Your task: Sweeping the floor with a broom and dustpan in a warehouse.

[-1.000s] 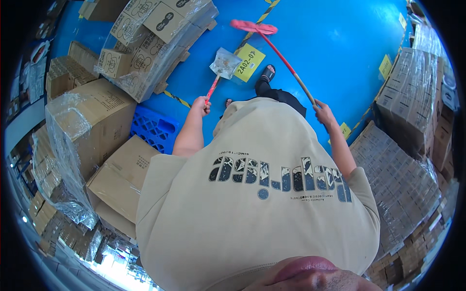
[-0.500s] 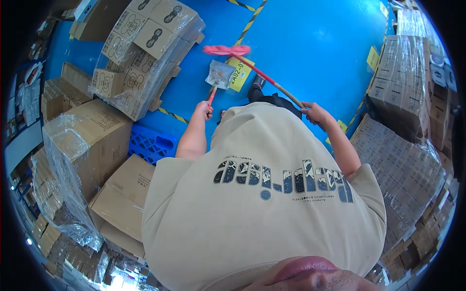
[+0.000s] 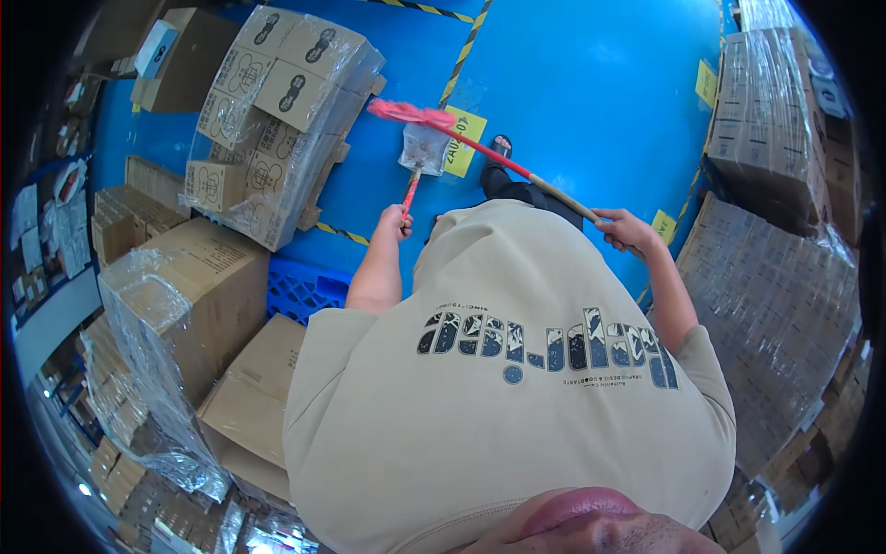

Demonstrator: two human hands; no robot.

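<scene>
My left hand [image 3: 397, 222] is closed around the red handle of a dustpan [image 3: 423, 163]. The pale grey pan rests on the blue floor ahead, with some small brownish debris in it, too small to name. In my right hand [image 3: 625, 231] is the upper end of a broom [image 3: 494, 154], whose long stick is part red, part tan. Its fluffy pink-red head [image 3: 406, 113] lies across the far edge of the dustpan and hides that edge.
Film-wrapped cartons [image 3: 291, 92] stand on a pallet at the left, near a blue plastic pallet [image 3: 300, 286] and large brown boxes [image 3: 198, 291]. More wrapped stacks [image 3: 761, 120] line the right. A yellow floor label [image 3: 466, 148] lies beside the dustpan, close to my foot [image 3: 499, 148].
The broom head has swept left and nearer, from beyond the dustpan onto its far edge. My left hand keeps its hold on the dustpan. The whole view has shifted slightly.
</scene>
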